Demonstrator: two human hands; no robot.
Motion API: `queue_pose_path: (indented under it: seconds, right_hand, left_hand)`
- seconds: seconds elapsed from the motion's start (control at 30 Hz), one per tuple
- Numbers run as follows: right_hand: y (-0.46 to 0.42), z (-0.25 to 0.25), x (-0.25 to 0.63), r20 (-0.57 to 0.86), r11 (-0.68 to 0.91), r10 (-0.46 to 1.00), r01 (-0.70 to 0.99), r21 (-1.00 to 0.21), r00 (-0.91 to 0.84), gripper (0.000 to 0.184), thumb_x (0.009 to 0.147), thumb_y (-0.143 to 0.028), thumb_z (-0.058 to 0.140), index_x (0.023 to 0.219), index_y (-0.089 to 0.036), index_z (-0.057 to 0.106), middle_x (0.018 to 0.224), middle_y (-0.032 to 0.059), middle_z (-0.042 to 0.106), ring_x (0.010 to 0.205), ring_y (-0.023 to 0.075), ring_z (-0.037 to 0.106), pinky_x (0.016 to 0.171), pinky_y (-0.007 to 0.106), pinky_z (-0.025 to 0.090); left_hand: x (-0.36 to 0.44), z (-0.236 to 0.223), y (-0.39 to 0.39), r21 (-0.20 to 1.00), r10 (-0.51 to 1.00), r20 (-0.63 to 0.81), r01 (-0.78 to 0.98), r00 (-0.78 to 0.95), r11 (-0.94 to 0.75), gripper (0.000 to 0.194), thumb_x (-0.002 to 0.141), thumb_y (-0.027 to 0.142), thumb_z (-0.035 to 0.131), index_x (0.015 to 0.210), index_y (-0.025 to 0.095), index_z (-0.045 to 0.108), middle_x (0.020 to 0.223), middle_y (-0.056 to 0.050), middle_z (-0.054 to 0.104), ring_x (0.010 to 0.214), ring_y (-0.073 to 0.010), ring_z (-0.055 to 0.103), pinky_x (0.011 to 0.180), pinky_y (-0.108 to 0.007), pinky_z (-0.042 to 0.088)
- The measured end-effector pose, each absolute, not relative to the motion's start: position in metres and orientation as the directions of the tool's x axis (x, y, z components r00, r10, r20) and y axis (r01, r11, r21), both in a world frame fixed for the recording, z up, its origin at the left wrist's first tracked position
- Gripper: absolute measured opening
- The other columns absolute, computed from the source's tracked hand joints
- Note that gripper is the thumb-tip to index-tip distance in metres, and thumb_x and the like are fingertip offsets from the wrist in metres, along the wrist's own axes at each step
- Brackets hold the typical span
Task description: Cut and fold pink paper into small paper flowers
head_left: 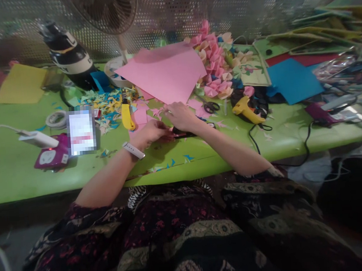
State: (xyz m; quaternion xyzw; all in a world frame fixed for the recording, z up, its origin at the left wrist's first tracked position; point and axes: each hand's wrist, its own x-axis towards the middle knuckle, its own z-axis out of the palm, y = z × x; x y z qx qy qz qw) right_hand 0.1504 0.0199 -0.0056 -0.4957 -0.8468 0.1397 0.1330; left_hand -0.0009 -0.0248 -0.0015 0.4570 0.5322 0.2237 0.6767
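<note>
My left hand (153, 134), with a white band on the wrist, pinches a small piece of pink paper at the left end of a long black stapler-like tool (196, 130). Over that tool lies my right hand (181, 116), its fingers bent down on it; the fingertips and most of the tool are hidden. Small pink paper pieces (140, 116) lie just behind my left hand. Large pink sheets (167, 71) rest beyond both hands. A yellow cutter knife (126, 116) is left of them, and dark-handled scissors (211, 106) are to the right.
Pink paper flowers (211, 60) are heaped behind, near a yellow glue gun (247, 110) with a black cord. Leftward are a lit phone (81, 131), a tape roll (56, 119), a purple power socket (51, 156), coloured scraps (105, 107), a black bottle (72, 56) and a fan (107, 9).
</note>
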Motion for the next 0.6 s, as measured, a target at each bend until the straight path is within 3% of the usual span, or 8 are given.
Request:
queue_pose_path:
  seconds: [0.4,0.6]
  right_hand:
    - [0.0152,-0.0026,0.1480,0.119,0.439,0.897,0.830,-0.344,-0.425,0.033,0.100,-0.026,0.039,0.110,-0.015,0.069,0.113,0.0159,0.068,0.106,0.0269,0.058,0.095,0.042,0.044]
    - [0.0145,-0.0012,0.1483,0.108,0.441,0.896,0.828,-0.347,-0.431,0.033,0.101,-0.026,0.038,0.108,-0.015,0.069,0.116,0.0157,0.068,0.108,0.0276,0.057,0.098,0.042,0.042]
  left_hand:
    - [-0.0031,-0.0101,-0.0284,0.875,0.810,-0.480,0.120,0.336,0.469,0.022,0.070,0.013,0.084,0.071,0.014,0.061,0.070,-0.007,0.072,0.065,-0.0154,0.069,0.070,-0.031,0.057]
    - [-0.0026,-0.0059,-0.0310,0.877,0.820,-0.480,0.132,0.312,0.462,0.021,0.076,0.011,0.079,0.069,0.014,0.059,0.068,-0.005,0.070,0.064,-0.0140,0.069,0.069,-0.031,0.057]
